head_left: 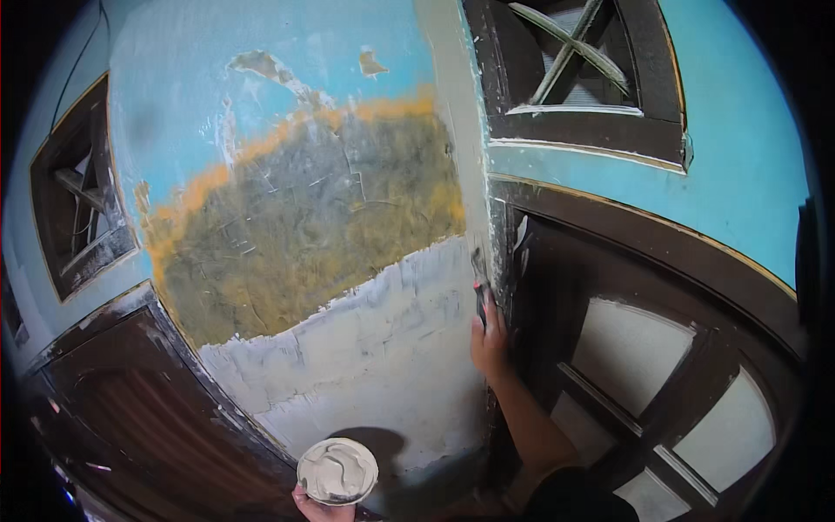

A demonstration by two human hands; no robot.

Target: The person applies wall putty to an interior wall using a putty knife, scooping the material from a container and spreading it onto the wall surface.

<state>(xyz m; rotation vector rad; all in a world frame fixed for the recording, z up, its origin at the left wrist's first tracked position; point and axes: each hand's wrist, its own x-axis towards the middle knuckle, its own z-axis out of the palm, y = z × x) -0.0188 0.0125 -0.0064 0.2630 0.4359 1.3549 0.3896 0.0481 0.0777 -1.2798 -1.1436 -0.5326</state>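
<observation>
— Where's the putty knife?

— The narrow dark-handled putty knife (479,287) stands upright against the wall's corner edge, the right hand (490,341) wrapped closed around its handle.

— And the other hand?

— The left hand (318,506), low down, grips from beneath a round pan of pale grey filler (337,471).

— Around them?

— A blue wall (287,52) with a scraped ochre-grey patch (313,217), fresh pale filler (374,339) below it, and a dark brown wooden window frame (626,261) just to the right.

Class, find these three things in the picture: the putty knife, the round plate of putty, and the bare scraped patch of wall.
putty knife (479,277): head view, on its blade against the wall corner.
plate of putty (337,471): head view, on the putty heaped in its middle.
scraped patch (313,217): head view, on its grey-brown middle.
</observation>
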